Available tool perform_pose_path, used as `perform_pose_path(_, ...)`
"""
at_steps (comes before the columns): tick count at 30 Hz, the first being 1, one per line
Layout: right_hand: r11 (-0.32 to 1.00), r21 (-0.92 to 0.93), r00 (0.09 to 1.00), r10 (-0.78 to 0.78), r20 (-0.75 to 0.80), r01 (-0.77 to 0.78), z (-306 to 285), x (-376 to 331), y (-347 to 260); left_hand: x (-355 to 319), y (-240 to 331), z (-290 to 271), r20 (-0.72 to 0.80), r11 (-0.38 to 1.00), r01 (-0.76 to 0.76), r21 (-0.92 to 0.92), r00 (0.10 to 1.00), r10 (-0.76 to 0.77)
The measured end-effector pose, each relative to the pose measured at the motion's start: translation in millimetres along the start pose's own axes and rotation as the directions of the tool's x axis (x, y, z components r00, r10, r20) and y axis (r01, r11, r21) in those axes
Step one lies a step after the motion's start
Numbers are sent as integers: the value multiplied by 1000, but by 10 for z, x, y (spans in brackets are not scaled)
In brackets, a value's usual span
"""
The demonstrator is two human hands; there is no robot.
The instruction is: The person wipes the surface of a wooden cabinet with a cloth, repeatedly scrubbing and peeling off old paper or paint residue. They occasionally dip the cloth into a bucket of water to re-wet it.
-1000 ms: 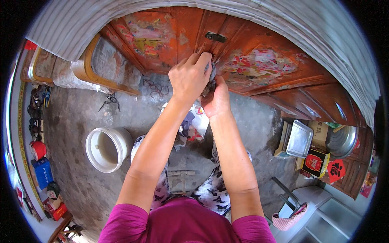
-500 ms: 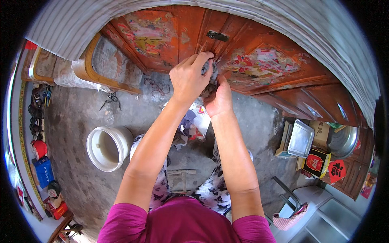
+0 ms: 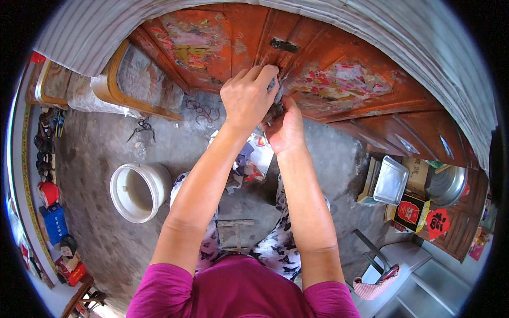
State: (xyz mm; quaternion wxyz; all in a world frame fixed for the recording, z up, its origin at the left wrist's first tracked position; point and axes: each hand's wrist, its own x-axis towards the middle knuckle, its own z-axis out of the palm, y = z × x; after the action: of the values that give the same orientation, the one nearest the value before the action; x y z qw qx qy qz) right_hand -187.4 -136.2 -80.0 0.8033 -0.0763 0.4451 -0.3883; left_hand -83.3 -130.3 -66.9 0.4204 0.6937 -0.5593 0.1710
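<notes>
My left hand (image 3: 248, 100) is closed around a grey, crumpled rag (image 3: 273, 112), its fingers up against the reddish-brown wooden door (image 3: 249, 34) below the dark metal latch (image 3: 284, 45). Just below and to the right, my right hand (image 3: 286, 127) grips the rag's lower part from the side. Most of the rag is hidden by my fingers. Torn, colourful paper remnants cling to the door's left panel (image 3: 193, 42) and right panel (image 3: 344, 87).
A white bucket (image 3: 159, 185) of murky water stands on the concrete floor at left. Paper scraps (image 3: 254, 159) lie between my legs, near a low wooden stool (image 3: 236, 225). Boxes and a metal tray (image 3: 391, 180) are at right. Grey curtain fabric (image 3: 435, 47) hangs along the top.
Both hands stay on the rag at nearly the same spot on the door. The view has shifted slightly.
</notes>
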Motion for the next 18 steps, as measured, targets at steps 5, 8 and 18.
perform_pose_path(5,998,-59,1000,12,20,-11,-66,59,-24,-63,-69,-111,137,1000,9,9,991,-10)
perform_pose_path(8,998,-62,1000,-4,15,5,34,-6,-29,-103,-159,-192,229,999,1,32,973,-8)
perform_pose_path(18,994,-107,999,26,29,-23,47,71,99,-28,-199,-219,125,998,-66,0,990,66)
